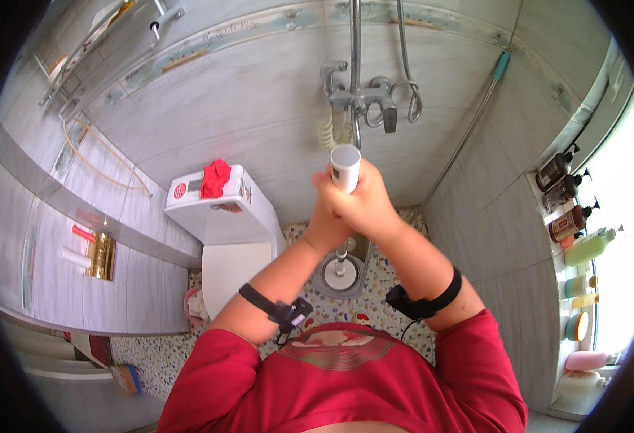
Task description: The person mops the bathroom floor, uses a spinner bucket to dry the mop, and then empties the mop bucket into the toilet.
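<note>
Both my hands are wrapped around the white-topped handle (345,165) of a spin mop, held upright in front of me. My right hand (365,203) grips just below the handle's end. Against it, partly covered by it, my left hand (328,216) is closed on the same pole. Below my hands the pole runs down to a round white mop head (341,273), which sits in the round well of a grey mop bucket (317,282) on the pebble-patterned floor. The mop's fibres cannot be made out.
A white toilet (236,265) with a red cloth (215,178) on its tank stands at the left. Ahead is a chrome shower mixer (363,97). A pole with a teal grip (502,66) leans in the corner. Several bottles (568,222) line the right window ledge.
</note>
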`<state>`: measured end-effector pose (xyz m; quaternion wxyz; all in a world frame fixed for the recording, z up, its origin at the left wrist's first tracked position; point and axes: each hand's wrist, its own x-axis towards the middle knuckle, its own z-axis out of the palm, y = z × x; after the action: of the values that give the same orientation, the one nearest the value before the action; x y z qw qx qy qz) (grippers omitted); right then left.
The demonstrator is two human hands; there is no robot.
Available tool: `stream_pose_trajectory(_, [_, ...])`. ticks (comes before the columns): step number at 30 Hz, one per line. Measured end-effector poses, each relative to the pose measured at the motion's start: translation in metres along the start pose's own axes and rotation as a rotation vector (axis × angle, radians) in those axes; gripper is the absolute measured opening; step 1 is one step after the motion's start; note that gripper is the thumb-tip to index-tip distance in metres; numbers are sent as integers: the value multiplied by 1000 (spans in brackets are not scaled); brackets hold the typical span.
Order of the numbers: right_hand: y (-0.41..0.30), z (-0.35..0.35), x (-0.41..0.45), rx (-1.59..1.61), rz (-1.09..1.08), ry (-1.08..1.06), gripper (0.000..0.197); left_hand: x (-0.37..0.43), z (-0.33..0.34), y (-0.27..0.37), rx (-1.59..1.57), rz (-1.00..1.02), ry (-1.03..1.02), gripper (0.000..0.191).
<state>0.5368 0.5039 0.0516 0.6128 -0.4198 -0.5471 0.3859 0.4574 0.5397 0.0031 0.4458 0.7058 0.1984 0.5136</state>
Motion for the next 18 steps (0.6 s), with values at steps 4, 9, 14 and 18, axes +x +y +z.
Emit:
stream_pose_trajectory(4, [-81,4,30,-54,-56,-91,21,37,-28,68,57,-206,-278,28])
stream_pose_trajectory(9, [-233,3,29,-264,-115,-98,25,96,-22,185,-296,-100,-396,20])
stream_pose_trajectory(14, [-128,19,41,-99,-86,6,19,57,-22,91,-159,-239,-154,17])
stream_pose_trajectory(18, [-67,9,24,49,-30,98,15,23,-11,33,-250,-261,-279,24])
